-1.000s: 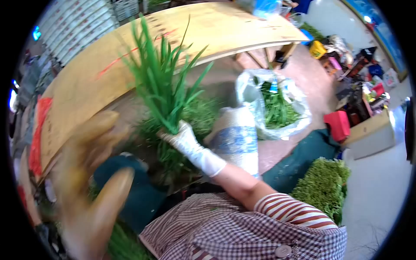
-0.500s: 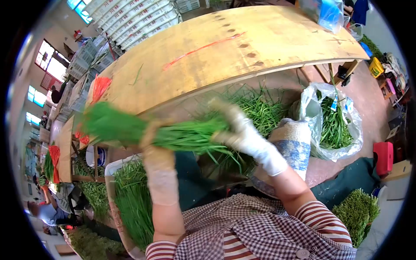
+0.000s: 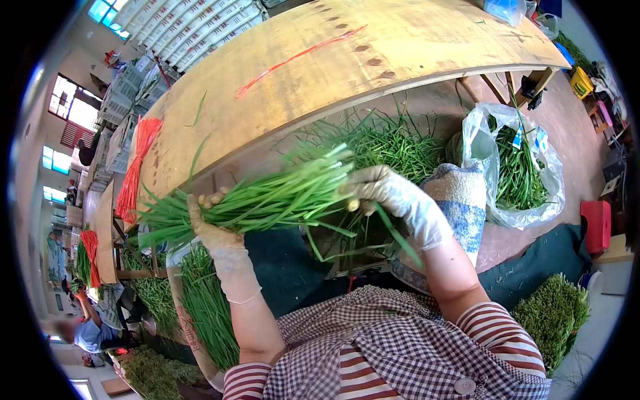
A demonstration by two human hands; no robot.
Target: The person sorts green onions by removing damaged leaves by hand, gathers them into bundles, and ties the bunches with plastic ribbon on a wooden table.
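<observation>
A bunch of green chives (image 3: 273,193) lies across in front of me above my lap, leaves to the left and pale stem ends to the right. My gloved left hand (image 3: 219,217) is closed around its leafy part from below. At the stem ends, my gloved right hand (image 3: 390,193) has its fingers curled in a pinch on some chives; a loose blade hangs below it. Some blades droop under the bunch. Left of my lap, a white tub (image 3: 175,280) holds more long chives (image 3: 208,307).
A wooden table (image 3: 293,87) stretches ahead with red ties (image 3: 140,167) on its left end. Loose greens (image 3: 393,143) are heaped below its edge. On the right stand a plastic bag (image 3: 557,180) of greens and a red box (image 3: 595,227). Another person (image 3: 93,330) works far left.
The bunch, blurred before, is now sharper and sits slightly lower at its leafy end. My right hand, earlier with fingers spread, has curled in at the stem ends.
</observation>
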